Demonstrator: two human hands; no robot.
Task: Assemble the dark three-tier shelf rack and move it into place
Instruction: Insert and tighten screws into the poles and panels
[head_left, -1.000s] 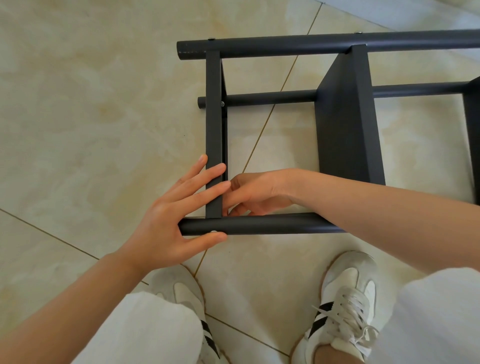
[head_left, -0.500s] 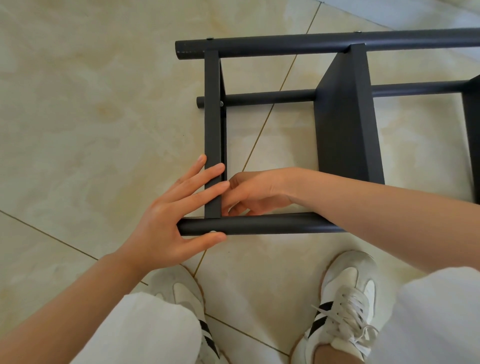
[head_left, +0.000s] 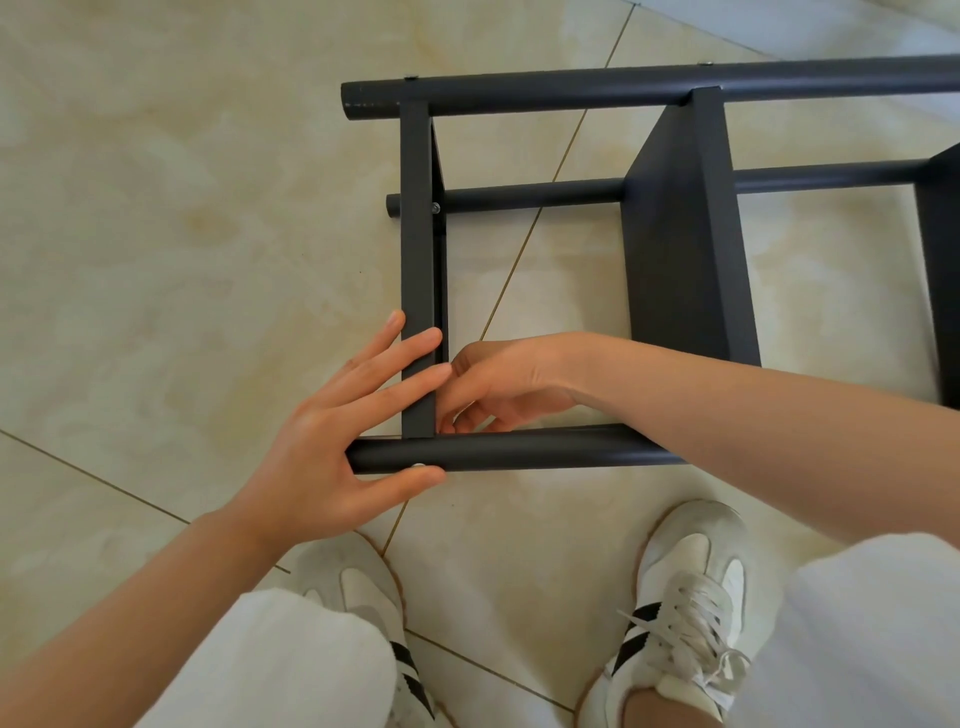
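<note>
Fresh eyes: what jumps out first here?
A dark grey metal shelf rack lies on its side on the glossy beige tile floor, filling the upper right. At its near-left corner the left hand rests flat with straight fingers over the joint, while the right hand reaches inside the frame, fingers curled at the same joint; what it holds is hidden. White black-striped sneakers sit at the bottom.

Lighting: I log bright, even daylight with no hard glare.
Floor (head_left: 156, 208): glossy tile, with a pale bluish sheen toward 1 o'clock.
Shadows: faint and diffuse, directly under the tubes of the rack (head_left: 675, 249).
Focus: sharp at centre; I see smear on the rack panel at 3 o'clock.
Distortion: the far tube bows toward 2 o'clock.
Exposure: white trousers (head_left: 857, 649) at 5 o'clock are nearly washed out.
</note>
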